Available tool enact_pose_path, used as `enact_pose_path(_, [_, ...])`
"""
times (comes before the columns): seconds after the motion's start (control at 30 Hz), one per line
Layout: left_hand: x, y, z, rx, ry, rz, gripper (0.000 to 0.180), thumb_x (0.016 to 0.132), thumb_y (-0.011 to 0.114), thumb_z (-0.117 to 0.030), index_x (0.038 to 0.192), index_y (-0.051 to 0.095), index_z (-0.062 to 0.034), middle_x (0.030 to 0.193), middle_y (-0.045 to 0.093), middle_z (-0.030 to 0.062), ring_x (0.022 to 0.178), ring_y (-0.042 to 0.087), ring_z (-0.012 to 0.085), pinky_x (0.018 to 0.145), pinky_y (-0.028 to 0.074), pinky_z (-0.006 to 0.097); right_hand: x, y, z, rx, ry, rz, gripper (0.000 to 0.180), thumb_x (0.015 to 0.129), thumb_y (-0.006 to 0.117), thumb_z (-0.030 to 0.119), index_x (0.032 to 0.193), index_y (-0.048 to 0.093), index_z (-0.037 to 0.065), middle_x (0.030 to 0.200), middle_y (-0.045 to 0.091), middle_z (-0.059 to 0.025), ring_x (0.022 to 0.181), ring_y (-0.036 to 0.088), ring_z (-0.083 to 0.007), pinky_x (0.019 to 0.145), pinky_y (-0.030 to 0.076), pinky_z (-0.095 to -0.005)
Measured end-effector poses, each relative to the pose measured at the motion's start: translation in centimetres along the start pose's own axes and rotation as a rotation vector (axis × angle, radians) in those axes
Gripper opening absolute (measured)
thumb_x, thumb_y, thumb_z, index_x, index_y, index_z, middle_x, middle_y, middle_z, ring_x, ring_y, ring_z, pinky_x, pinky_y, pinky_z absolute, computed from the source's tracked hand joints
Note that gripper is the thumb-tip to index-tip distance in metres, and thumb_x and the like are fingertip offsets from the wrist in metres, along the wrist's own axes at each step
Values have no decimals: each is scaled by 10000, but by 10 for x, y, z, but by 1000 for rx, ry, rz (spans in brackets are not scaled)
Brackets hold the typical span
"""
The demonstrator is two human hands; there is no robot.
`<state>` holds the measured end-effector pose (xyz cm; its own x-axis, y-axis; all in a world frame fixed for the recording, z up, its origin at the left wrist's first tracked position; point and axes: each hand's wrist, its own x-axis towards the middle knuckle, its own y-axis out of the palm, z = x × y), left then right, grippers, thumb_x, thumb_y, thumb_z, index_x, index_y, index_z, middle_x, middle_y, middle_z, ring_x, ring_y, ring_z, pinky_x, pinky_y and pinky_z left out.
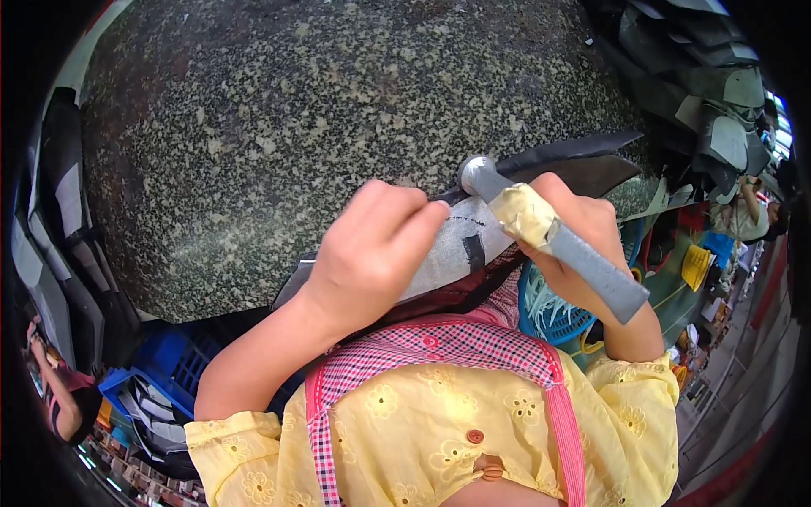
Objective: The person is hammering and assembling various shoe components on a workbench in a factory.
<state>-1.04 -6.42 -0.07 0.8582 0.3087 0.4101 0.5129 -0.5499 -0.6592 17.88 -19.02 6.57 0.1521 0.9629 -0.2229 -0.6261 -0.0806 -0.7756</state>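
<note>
My left hand (pixel 367 249) is closed, its thumb and forefinger pinching the upper edge of a grey and black leather-like piece (pixel 443 253) at the front edge of the stone slab. A dark patch and small marks show on the piece's pale side. My right hand (pixel 579 224) is wrapped round a hammer with a grey metal head (pixel 600 275) and yellowish tape round its middle. The hammer's round face (pixel 478 175) lies just right of my left fingertips, over or against the piece's edge; I cannot tell which. Most of the handle is hidden.
The speckled stone slab (pixel 338 118) fills the middle. Black and grey pieces (pixel 718 110) are heaped at the far right, with more (pixel 63 253) at the left. A blue basket of pale strips (pixel 549 304) stands below my right hand, a blue crate (pixel 173 363) lower left. Other people sit at both sides.
</note>
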Motion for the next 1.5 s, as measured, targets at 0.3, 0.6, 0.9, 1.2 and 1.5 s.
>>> enact_pose_path(0.3, [-12,-5,-4,179,11,13,266,654,632,-59,912,626,5,865,566,57,747,560,208,579,460,309,-5,-5,22,23,-107,-84,340,687,777,136,944,568,58,745,628,-124,713,664,-324,592,506,-334])
enact_pose_path(0.6, [-20,-21,-12,244,-72,49,222,682,734,-40,891,663,-65,849,600,44,744,560,239,644,455,378,12,-3,38,11,-105,-241,179,798,705,63,890,553,45,713,625,-84,614,649,-260,577,507,-343])
enact_pose_path(0.9, [-36,-29,2,128,-38,37,297,616,701,-13,910,662,-30,854,593,68,696,563,238,575,480,323,16,1,42,-79,-154,-49,241,742,736,117,917,578,70,703,641,-77,619,665,-246,549,517,-335])
enact_pose_path(1.2, [-33,-28,19,-150,-126,82,179,702,617,-51,879,626,-32,859,565,75,745,560,244,625,494,330,16,1,32,-57,-95,156,215,838,673,181,931,516,67,678,594,-143,663,637,-361,552,506,-408])
enact_pose_path(1.5, [3,1,16,134,111,-20,137,678,621,-95,810,610,-62,772,495,23,773,527,181,611,425,294,0,-4,22,-218,-167,-25,253,832,699,168,1005,544,69,684,600,-107,626,653,-305,531,510,-366])
